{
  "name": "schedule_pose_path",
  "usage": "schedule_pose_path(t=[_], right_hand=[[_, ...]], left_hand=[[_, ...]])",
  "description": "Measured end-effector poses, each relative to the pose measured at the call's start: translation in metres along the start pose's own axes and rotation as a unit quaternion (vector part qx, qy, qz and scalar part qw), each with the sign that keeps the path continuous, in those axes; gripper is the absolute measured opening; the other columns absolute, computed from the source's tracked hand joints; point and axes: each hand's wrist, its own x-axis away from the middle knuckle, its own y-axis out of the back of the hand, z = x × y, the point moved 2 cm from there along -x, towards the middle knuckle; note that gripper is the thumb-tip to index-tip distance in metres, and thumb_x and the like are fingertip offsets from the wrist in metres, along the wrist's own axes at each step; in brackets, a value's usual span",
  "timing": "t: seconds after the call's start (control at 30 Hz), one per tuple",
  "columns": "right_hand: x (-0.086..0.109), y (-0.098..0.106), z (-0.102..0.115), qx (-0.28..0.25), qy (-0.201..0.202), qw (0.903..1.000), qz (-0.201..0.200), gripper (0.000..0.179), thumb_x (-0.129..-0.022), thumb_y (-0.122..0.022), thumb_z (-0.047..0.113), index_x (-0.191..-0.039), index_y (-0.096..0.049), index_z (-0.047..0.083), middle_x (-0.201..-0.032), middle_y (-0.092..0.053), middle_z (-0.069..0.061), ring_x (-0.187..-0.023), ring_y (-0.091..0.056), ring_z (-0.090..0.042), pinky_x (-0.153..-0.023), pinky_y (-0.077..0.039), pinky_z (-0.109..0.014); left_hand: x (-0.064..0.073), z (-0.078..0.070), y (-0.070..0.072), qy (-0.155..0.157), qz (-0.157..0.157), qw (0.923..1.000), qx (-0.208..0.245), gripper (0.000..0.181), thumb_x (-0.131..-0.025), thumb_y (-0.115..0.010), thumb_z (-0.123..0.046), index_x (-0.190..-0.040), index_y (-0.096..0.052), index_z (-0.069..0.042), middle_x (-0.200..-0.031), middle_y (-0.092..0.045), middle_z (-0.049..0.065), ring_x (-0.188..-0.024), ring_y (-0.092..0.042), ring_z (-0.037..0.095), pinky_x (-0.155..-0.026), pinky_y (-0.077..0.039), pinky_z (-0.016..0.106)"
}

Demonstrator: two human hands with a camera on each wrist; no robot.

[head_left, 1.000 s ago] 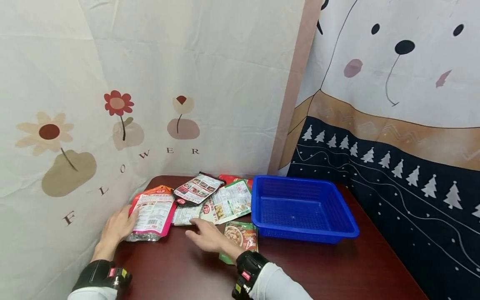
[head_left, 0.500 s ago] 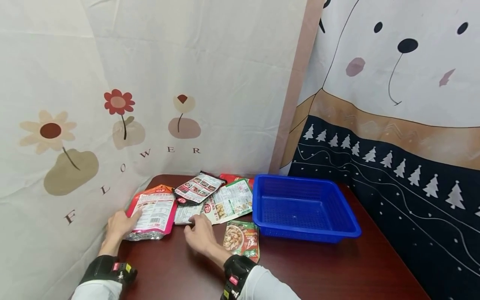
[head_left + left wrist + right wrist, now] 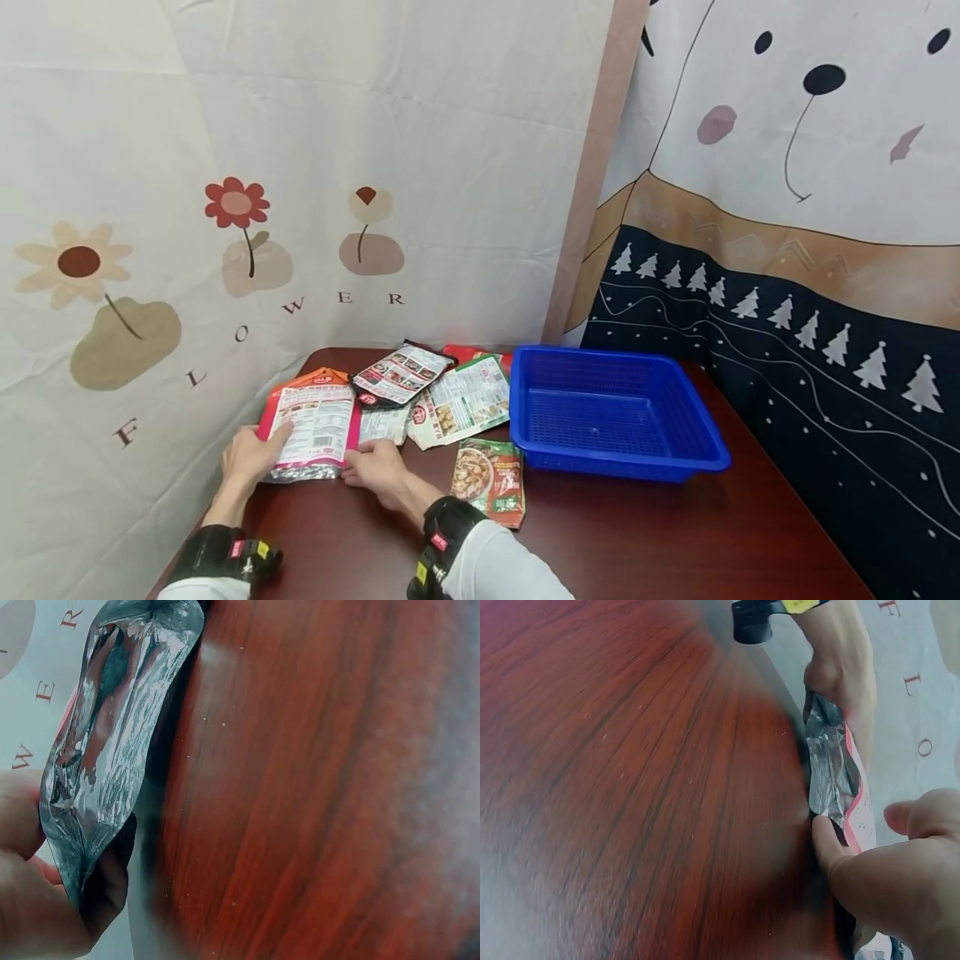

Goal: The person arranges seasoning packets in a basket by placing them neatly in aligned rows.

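A pink and orange food pouch point(image 3: 315, 421) lies at the table's left side, printed label up. Its silver foil end point(image 3: 127, 735) faces the near edge. My left hand point(image 3: 250, 460) grips the pouch's left edge, thumb on the label and fingers curled underneath, as the left wrist view shows. At the opposite edge is my right hand point(image 3: 381, 473). A finger point(image 3: 829, 840) of it touches the pouch near the foil corner, while the thumb stands apart over the label. Partly behind the pouch lies a pale packet point(image 3: 384, 425).
A black-edged pouch point(image 3: 401, 375) overlaps a green-and-white packet point(image 3: 465, 400) behind. A red packet point(image 3: 461, 353) lies farther back. Nearer is a green and red packet point(image 3: 491, 483). The blue plastic basket point(image 3: 622, 467) stands on the right, and curtains border the table point(image 3: 637, 542).
My right hand has moved left from beside the pale packet to the pink pouch's right edge. My left hand has stayed on the pouch, which has shifted slightly.
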Motion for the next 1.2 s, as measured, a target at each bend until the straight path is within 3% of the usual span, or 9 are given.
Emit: schedule_pose_path(t=[0.1,0.2,0.27,0.43,0.73,0.9,1.0,1.07,1.2], right_hand=[[-0.001,-0.002,-0.001,-0.018,-0.007,0.9996,-0.021,0.023,-0.107,-0.068,0.002,-0.122,-0.069,-0.014,-0.103,-0.076,-0.022,-0.093,-0.084,-0.032,-0.091,-0.072,-0.043],[-0.001,-0.003,-0.002,-0.029,-0.015,0.9990,-0.029,0.017,-0.105,-0.068,0.000,-0.117,-0.069,-0.011,-0.100,-0.072,-0.017,-0.086,-0.081,-0.027,-0.088,-0.073,-0.041],[0.000,-0.003,-0.003,-0.037,-0.021,0.9988,-0.024,0.013,-0.105,-0.068,0.000,-0.115,-0.069,-0.009,-0.099,-0.070,-0.014,-0.082,-0.079,-0.024,-0.086,-0.073,-0.040],[0.004,-0.008,-0.001,-0.048,-0.027,0.9985,-0.002,0.010,-0.107,-0.068,-0.001,-0.114,-0.070,-0.008,-0.096,-0.073,-0.015,-0.078,-0.077,-0.022,-0.083,-0.073,-0.040],[0.009,-0.020,0.006,-0.086,0.005,0.9960,-0.021,0.012,-0.100,-0.068,-0.011,-0.110,-0.063,-0.006,-0.100,-0.074,-0.018,-0.087,-0.082,-0.028,-0.085,-0.073,-0.048],[0.010,-0.008,0.015,-0.097,0.036,0.9941,-0.031,0.013,-0.101,-0.070,-0.007,-0.107,-0.061,0.000,-0.105,-0.083,-0.023,-0.091,-0.084,-0.029,-0.086,-0.073,-0.046],[0.011,0.008,0.021,-0.094,0.050,0.9939,-0.027,0.013,-0.102,-0.069,-0.005,-0.109,-0.059,0.001,-0.109,-0.084,-0.026,-0.095,-0.086,-0.033,-0.088,-0.073,-0.046],[0.012,0.021,0.024,-0.079,0.062,0.9946,-0.026,0.013,-0.103,-0.069,-0.003,-0.111,-0.059,0.000,-0.110,-0.084,-0.028,-0.097,-0.086,-0.035,-0.089,-0.073,-0.044],[0.017,0.052,0.032,-0.042,0.089,0.9949,-0.024,0.013,-0.105,-0.069,-0.001,-0.114,-0.059,-0.001,-0.113,-0.083,-0.032,-0.095,-0.085,-0.030,-0.091,-0.072,-0.042]], left_hand=[[0.004,-0.001,0.000,0.003,0.001,0.9999,0.013,0.088,-0.110,-0.061,-0.055,-0.150,-0.046,0.022,-0.130,-0.062,0.041,-0.117,-0.060,0.051,-0.087,-0.051,0.052],[0.009,-0.003,0.005,0.007,0.003,0.9995,0.029,0.091,-0.110,-0.062,-0.057,-0.153,-0.043,0.021,-0.130,-0.062,0.041,-0.114,-0.061,0.049,-0.082,-0.050,0.045],[0.014,-0.005,0.010,0.007,-0.001,0.9994,0.033,0.092,-0.110,-0.062,-0.058,-0.153,-0.044,0.021,-0.130,-0.063,0.041,-0.113,-0.062,0.049,-0.080,-0.050,0.042],[0.026,-0.010,0.026,0.003,-0.029,0.9992,0.028,0.087,-0.112,-0.059,-0.056,-0.152,-0.048,0.020,-0.132,-0.064,0.042,-0.116,-0.062,0.050,-0.084,-0.050,0.049],[0.049,-0.023,0.045,0.013,-0.063,0.9961,0.060,0.092,-0.112,-0.055,-0.059,-0.167,-0.035,0.013,-0.144,-0.056,0.039,-0.122,-0.056,0.050,-0.084,-0.045,0.046],[0.057,-0.043,0.043,-0.013,-0.087,0.9921,0.089,0.089,-0.113,-0.056,-0.057,-0.170,-0.034,0.008,-0.152,-0.054,0.037,-0.125,-0.057,0.048,-0.085,-0.044,0.043],[0.062,-0.056,0.037,-0.040,-0.097,0.9884,0.110,0.082,-0.113,-0.060,-0.053,-0.168,-0.039,0.005,-0.150,-0.062,0.036,-0.116,-0.066,0.039,-0.083,-0.046,0.035],[0.064,-0.063,0.030,-0.059,-0.100,0.9850,0.128,0.077,-0.113,-0.063,-0.049,-0.165,-0.043,0.004,-0.145,-0.069,0.035,-0.103,-0.071,0.023,-0.078,-0.047,0.026],[0.071,-0.079,0.012,-0.097,-0.101,0.9745,0.175,0.067,-0.112,-0.068,-0.044,-0.158,-0.049,0.000,-0.135,-0.078,0.030,-0.082,-0.061,-0.010,-0.070,-0.047,0.014]])
